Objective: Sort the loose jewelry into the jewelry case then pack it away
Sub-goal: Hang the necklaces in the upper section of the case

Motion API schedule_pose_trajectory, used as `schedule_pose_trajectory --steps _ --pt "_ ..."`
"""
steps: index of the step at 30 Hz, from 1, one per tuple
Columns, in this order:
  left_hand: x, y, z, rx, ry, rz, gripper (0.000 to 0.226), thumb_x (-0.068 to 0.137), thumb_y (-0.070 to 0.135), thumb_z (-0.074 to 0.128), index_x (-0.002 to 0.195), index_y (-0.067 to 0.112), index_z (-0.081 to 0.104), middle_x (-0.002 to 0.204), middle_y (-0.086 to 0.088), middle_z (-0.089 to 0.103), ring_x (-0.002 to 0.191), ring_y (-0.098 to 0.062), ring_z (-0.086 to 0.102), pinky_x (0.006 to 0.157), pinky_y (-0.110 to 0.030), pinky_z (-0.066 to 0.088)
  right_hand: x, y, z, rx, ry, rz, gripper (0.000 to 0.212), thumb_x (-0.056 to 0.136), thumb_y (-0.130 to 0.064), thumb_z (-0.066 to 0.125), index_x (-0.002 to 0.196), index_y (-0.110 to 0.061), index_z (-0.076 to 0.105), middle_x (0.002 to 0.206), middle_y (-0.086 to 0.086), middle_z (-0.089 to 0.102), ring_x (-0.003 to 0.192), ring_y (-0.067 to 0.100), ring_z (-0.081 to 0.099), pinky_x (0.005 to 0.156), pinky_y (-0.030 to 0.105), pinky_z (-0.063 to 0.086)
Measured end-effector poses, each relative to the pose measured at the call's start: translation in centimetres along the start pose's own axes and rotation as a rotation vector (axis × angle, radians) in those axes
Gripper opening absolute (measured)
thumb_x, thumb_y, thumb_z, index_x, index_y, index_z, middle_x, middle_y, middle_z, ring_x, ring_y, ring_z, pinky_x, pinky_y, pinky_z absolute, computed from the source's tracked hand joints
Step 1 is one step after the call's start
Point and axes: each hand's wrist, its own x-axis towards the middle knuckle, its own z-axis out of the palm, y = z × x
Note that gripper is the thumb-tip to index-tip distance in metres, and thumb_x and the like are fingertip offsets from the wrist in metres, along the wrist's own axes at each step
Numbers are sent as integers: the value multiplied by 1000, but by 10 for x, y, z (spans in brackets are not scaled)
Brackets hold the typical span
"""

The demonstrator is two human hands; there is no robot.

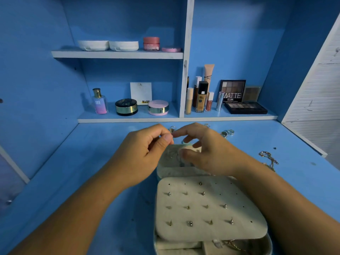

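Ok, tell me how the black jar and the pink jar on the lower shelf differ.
The black jar has a dark lid and base; the pink jar has a pale pink lid and base. The black jar stands next to the perfume bottle; the pink jar stands to its right, in front of the NUDE box. Both are round, closed and ringed by a shiny gold band.

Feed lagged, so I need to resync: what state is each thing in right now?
jewelry case: open, lid lying flat.
earring panel: lying over the base, partly filled with studs.
left hand: pinching a small item, too small to identify.
right hand: fingertips meet the left's; grip unclear.
rings: loose on the desk.
chain: loose on the desk, right of the case.
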Motion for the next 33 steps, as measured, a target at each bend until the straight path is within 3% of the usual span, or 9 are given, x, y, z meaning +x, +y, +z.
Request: schedule_pose_trajectory --steps 5,8,13,17,19,22,24,28,33 --pt "0 2 -1 14 -20 70 20 96 36 49 91 27 66 74 9 65 58 -11 53 53 -17 41 3 -4 11 63 1 -119 16 87 -26 67 102 -29 64 102 -12 59 92 0 56 80 23 48" --pt "-1 3 0 -44 -11 63 18 97 38 49 89 31 64 71 1 64 54 -13 50 51 -25 42 3 -5 9 158 38 -98 5 90 -27 64 86 -30 65 89 -9 63 73 -2 57 66 13 45" --pt "1 1 0 -168 10 -147 13 95 27 55 85 23 64 64 0 59 53 -3 46 54 -17 41 2 -6 -4 269 101 -34 12 91 -33 58 86 -32 68 82 -15 67 66 -6 57 60 7 41" --pt "5 -2 -2 -400 -72 -353 13 95 20 56 89 18 68 67 10 68 70 -2 62 75 -18 52 3 -11 -9 299 116 -56 15 82 -43 55 82 -34 67 76 -26 67 73 -8 59 64 4 40" --pt "5 -4 -3 -460 -88 -390 13 94 21 56 90 18 69 75 9 72 79 -5 65 84 -24 53 6 -10 -11 306 126 -37 20 78 -47 55 82 -33 68 79 -18 69 73 -1 63 66 12 46" --pt "5 -8 -3 -446 -108 -409 12 93 23 59 91 20 70 88 9 73 87 0 64 88 -24 52 12 -7 -12 292 87 13 21 81 -50 57 84 -33 70 92 -5 71 90 30 66 82 50 53" --pt "5 -10 -2 -444 -121 -399 13 91 28 60 98 25 70 101 8 73 96 3 64 90 -21 47 16 -10 -12 258 40 -7 21 86 -46 57 86 -30 71 90 -2 71 85 25 65 77 44 53" --pt "3 -14 1 -419 -235 -341 42 86 52 52 121 32 63 120 16 67 117 4 56 105 -25 39 23 -19 -12 215 -25 -46 19 90 -35 58 86 -21 70 73 -15 66 66 -2 58 61 11 43" --pt "2 -13 11 -390 -266 -312 21 100 33 47 110 35 65 118 13 68 116 2 57 101 -19 42 28 -19 -10 145 -36 -57 18 90 -34 61 86 -19 70 77 -3 67 68 4 62 62 17 48"
